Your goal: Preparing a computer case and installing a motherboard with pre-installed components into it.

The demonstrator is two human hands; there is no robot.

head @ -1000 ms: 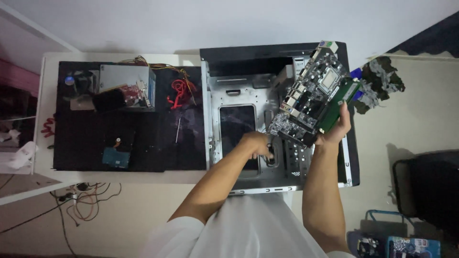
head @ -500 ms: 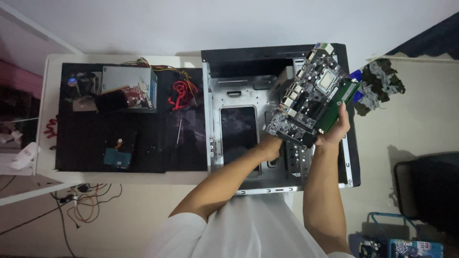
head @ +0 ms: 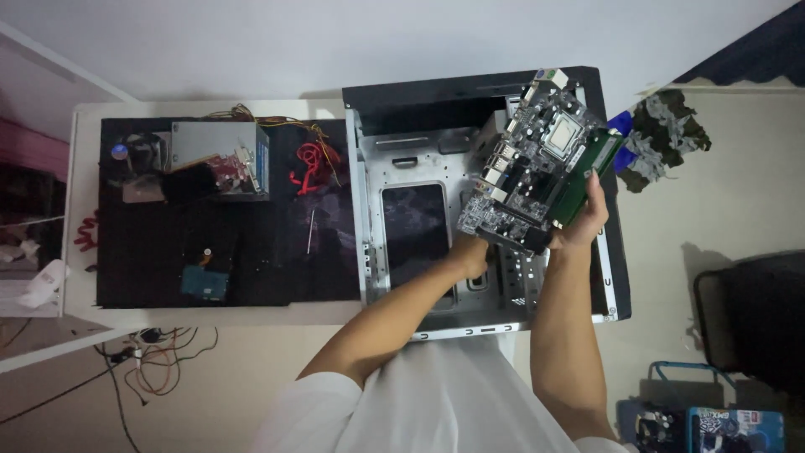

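Observation:
A dark computer motherboard (head: 537, 172) with a silver processor socket and green memory sticks is held tilted above the open metal computer case (head: 402, 159). My right hand (head: 580, 220) grips its lower right edge by the memory sticks. My left hand (head: 470, 252) holds the board's lower left corner from underneath, fingers partly hidden behind it. The case lies on its side on the table, its bare tray showing below the board.
On the black mat (head: 151, 252) left of the case lie a grey power supply (head: 220, 149) with loose cables, red cables (head: 314, 164), a screwdriver (head: 309, 231), a hard drive (head: 205, 283) and a cooler fan (head: 134, 155). A chair (head: 746, 319) stands at right; cables trail on the floor.
My left hand has moved right and up from the case floor to the motherboard's lower corner. The board and my right hand have barely shifted.

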